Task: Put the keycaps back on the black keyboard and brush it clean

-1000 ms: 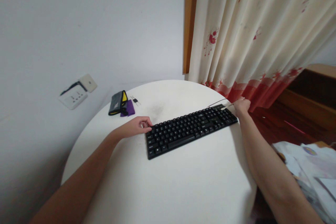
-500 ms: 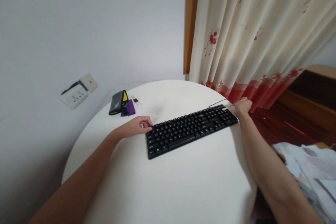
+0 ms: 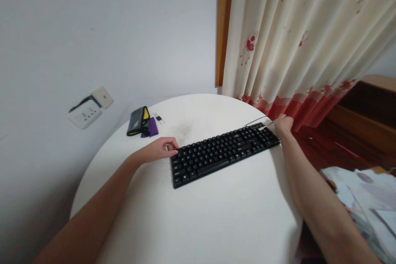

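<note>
A black keyboard (image 3: 222, 152) lies slanted across a round white table (image 3: 216, 214). My left hand (image 3: 159, 148) rests at the keyboard's near-left corner, fingers curled and touching its edge. My right hand (image 3: 283, 125) is at the far right end, fingers pinched on a thin pale stick (image 3: 265, 126) whose tip lies over the corner keys. A thin black cable (image 3: 255, 121) runs from the keyboard's back edge toward that hand.
A grey and yellow pouch (image 3: 137, 121) lies on a purple cloth (image 3: 151, 127) at the table's far left, with a small black piece (image 3: 159, 118) beside it. A wall socket (image 3: 85, 114) is on the left wall. A curtain (image 3: 297, 45) hangs behind. Papers (image 3: 368, 198) lie at right.
Both hands stay where they were on the keyboard. Only the view has shifted slightly.
</note>
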A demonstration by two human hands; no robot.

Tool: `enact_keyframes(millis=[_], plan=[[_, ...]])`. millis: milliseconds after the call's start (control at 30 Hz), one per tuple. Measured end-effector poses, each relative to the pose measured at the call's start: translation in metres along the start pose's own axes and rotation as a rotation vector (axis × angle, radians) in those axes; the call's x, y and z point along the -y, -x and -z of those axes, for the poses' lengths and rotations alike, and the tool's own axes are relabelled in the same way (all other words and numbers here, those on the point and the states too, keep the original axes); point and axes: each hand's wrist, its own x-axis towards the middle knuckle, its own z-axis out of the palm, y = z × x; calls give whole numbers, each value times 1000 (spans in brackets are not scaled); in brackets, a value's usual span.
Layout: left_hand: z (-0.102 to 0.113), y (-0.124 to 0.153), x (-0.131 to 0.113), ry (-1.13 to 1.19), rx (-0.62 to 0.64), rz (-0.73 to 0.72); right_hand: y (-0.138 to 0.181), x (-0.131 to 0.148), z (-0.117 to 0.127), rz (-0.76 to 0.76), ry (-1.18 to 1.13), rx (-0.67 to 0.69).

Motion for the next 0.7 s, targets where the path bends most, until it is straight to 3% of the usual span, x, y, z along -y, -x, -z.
enact_keyframes(millis=[133,300,700], plan=[[0,0,1,1,4,-6,1,6,10,-29,-2,-184],[0,0,4,-9,3,-7,3,9,12,5,-30,-228],[0,1,-7,7,0,11,21,30,9,222,-71,160]])
